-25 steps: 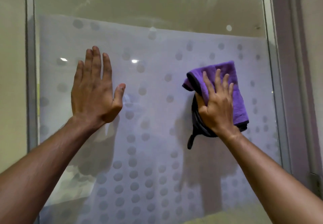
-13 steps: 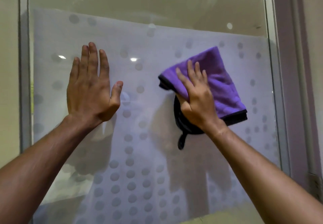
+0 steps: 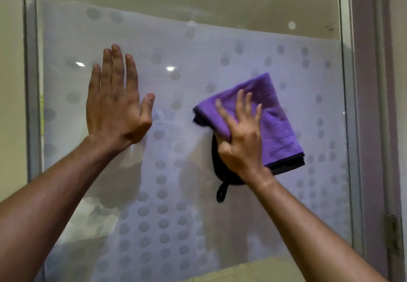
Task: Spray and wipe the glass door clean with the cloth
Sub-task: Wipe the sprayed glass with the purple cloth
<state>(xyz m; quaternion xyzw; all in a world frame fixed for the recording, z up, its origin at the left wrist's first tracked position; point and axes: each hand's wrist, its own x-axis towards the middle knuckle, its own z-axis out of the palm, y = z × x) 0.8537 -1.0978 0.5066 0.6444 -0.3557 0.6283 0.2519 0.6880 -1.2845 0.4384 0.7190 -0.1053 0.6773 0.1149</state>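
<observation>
— Purple cloth (image 3: pixel 275 118), folded, with a black edge and a small black loop hanging below it: where does it sit?
— Flat on the glass door (image 3: pixel 198 39), right of centre, over the frosted band with its grey dots.
— What has it?
— The right hand (image 3: pixel 240 140), fingers spread over its left part, pressing it to the pane.
— And the left hand (image 3: pixel 114 107)?
— Wide and flat, palm on the glass to the left of the cloth, well apart from it, holding nothing.
— Anything at the edges?
— A metal frame (image 3: pixel 346 105) runs down the right side of the pane.
</observation>
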